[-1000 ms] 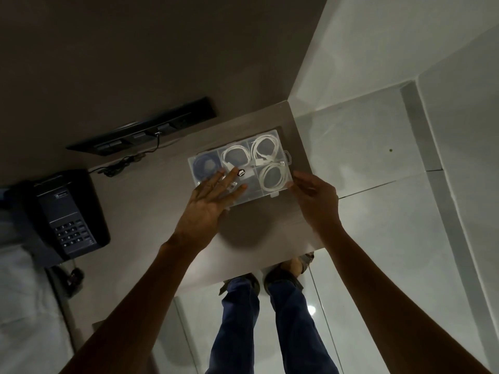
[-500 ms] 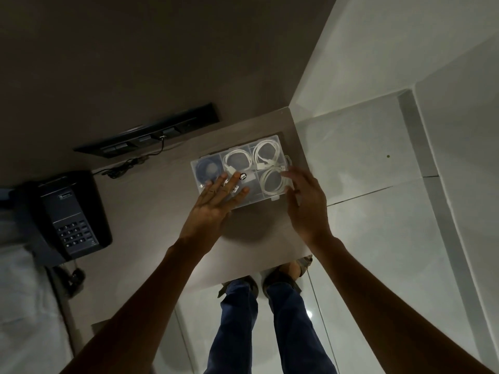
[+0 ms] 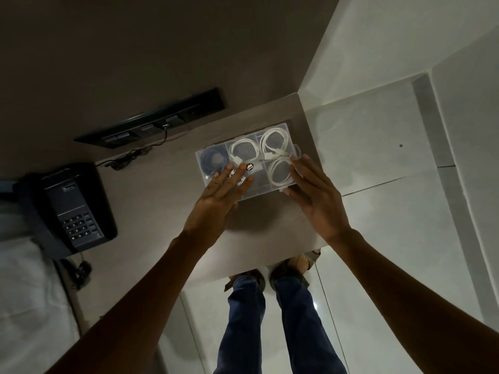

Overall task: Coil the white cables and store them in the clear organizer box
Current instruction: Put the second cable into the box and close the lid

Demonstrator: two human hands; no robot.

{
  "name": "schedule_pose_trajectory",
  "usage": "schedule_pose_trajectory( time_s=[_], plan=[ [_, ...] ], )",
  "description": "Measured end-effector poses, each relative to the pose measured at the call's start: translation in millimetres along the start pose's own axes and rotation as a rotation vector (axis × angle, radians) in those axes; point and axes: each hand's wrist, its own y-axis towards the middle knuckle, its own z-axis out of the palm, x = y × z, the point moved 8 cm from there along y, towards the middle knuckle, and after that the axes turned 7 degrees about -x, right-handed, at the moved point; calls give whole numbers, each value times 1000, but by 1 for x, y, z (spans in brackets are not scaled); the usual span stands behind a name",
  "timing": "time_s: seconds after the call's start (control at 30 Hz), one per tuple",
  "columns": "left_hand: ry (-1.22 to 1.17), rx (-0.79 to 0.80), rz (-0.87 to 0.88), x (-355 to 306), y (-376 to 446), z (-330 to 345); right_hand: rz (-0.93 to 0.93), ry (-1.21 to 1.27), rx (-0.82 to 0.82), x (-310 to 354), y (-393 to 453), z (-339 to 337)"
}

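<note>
Clear organizer box (image 3: 272, 191) under flat fingers of left hand (image 3: 216, 197) and right hand (image 3: 314, 193) (both released); white cables (image 3: 275, 144) coiled just beyond fingertips.

I'm in what looks like a hotel room: a dark desk phone (image 3: 73, 209), a wall socket strip (image 3: 151, 122), white bedding (image 3: 24, 306) beside my desk (image 3: 151, 201).

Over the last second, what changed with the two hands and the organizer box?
The right hand came in from the box's right end onto its near right corner, fingers now flat over the lid. The left hand stayed pressing flat on the clear organizer box. The box and the coiled white cables inside did not visibly move.
</note>
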Motion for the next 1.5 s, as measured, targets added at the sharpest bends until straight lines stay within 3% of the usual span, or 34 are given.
schedule_pose_trajectory(
  time_s=[0.23, 0.5, 0.7, 0.87, 1.17, 1.5],
  plan=[
    [146, 83, 12, 8, -7, 18, -35, -45, 14, -5, -5, 10],
    [420, 123, 84, 4, -13, 32, -76, -278, -124, -3, -6, 7],
    [150, 32, -82, 6, 4, 13, -30, -139, -94, -3, -2, 8],
    [126, 11, -230, 17, 20, 20, 7, 37, 4, -14, 1, 24],
    [115, 6, -200, 25, 17, 34, 60, 311, 97, -14, 7, 27],
    [104, -9, -223, 27, 20, 29, -1, 142, 44, -9, 13, 23]
  ],
)
